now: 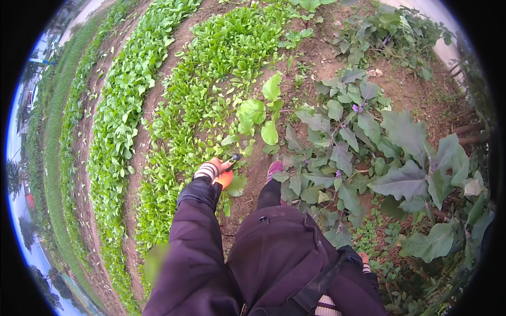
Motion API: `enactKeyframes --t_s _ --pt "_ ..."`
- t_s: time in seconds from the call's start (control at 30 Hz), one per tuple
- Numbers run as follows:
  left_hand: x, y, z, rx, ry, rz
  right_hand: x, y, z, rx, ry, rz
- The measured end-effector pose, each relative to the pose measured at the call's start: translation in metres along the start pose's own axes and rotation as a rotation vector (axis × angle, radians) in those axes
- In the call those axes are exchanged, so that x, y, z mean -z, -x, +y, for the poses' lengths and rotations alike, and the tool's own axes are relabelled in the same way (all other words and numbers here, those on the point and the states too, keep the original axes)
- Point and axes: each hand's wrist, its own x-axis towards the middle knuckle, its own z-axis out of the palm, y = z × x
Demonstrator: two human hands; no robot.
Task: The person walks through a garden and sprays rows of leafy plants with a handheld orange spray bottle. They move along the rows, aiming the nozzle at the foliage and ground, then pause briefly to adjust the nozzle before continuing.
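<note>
My left hand (211,167), its striped cuff showing below a dark sleeve, is closed around the top of an orange spray bottle (224,179) with a black nozzle (235,157). The bottle is partly hidden by the hand and sleeve. Low leafy greens (179,126) grow to its left, and a taller light-green leafy plant (258,113) stands just ahead. Only a sliver of my right hand (364,257) shows past the right side of my dark jacket, beside eggplant leaves; its fingers are hidden.
Eggplant plants (342,142) with broad grey-green leaves and purple flowers crowd the right side. A bare soil path (253,176) runs between them and the greens, with my pink shoe (274,169) on it. More crop rows (118,110) curve along the left.
</note>
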Motion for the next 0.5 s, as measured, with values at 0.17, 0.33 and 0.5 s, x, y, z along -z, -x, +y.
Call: enactKeyframes --t_s 0.17,0.33,0.5 --pt "0.013 -0.009 0.033 -0.002 0.018 -0.017 -0.007 -0.004 -0.012 -0.029 -0.023 0.006" --pt "0.032 -0.033 0.063 -0.112 0.071 0.097 -0.013 -0.005 -0.014 -0.032 -0.033 0.011" --pt "0.054 -0.055 0.09 -0.114 0.296 0.113 -0.014 -0.006 0.002 -0.038 -0.044 0.028"
